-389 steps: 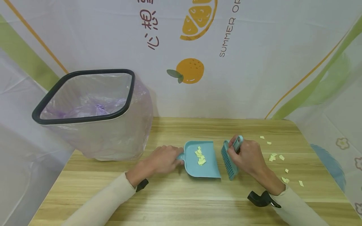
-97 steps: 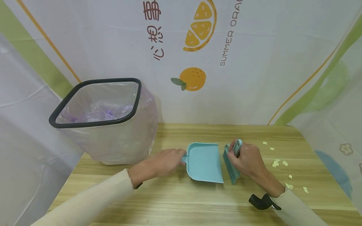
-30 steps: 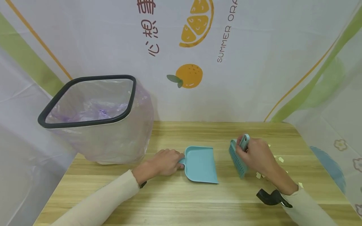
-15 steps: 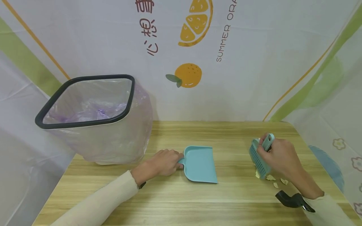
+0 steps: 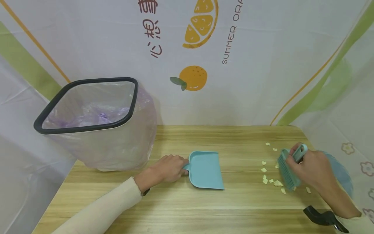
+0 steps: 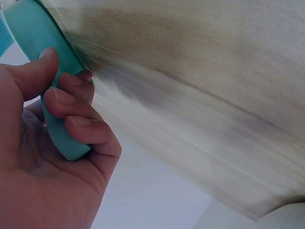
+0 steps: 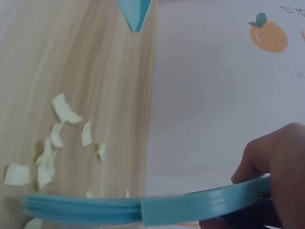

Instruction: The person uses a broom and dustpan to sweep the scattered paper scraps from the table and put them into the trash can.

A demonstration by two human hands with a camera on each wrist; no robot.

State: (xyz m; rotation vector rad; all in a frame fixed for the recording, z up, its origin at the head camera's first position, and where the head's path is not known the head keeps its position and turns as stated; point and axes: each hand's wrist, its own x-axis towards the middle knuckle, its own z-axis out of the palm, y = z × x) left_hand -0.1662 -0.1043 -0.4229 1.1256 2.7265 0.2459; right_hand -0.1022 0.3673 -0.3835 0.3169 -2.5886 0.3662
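Note:
My left hand (image 5: 170,168) grips the handle of a light-blue dustpan (image 5: 205,170) lying flat on the table. Its fingers curl round the handle (image 6: 66,138) in the left wrist view. The pan's surface is bare, its wide lip facing right. Farther right, my right hand (image 5: 315,167) holds a matching blue hand brush (image 5: 287,172) by its handle, bristles down at the table. Pale yellow scraps (image 5: 265,179) lie scattered just left of the brush, and a few sit close by its bristles. The right wrist view shows the brush (image 7: 186,208) edge-on and blurred, beside several scraps (image 7: 64,109).
A bin (image 5: 128,143) with a black rim and a translucent purple-tinted liner stands at the table's back left. Behind the wooden table (image 5: 187,211) hangs a white curtain (image 5: 248,81) with orange prints. A black strap mount (image 5: 324,217) is on the right wrist.
Scraps lay on the dustpan 13 seconds ago; by 3.2 seconds ago its surface was bare. Over the last second the brush moved right, past the scraps, some of which shifted. The left hand stayed put.

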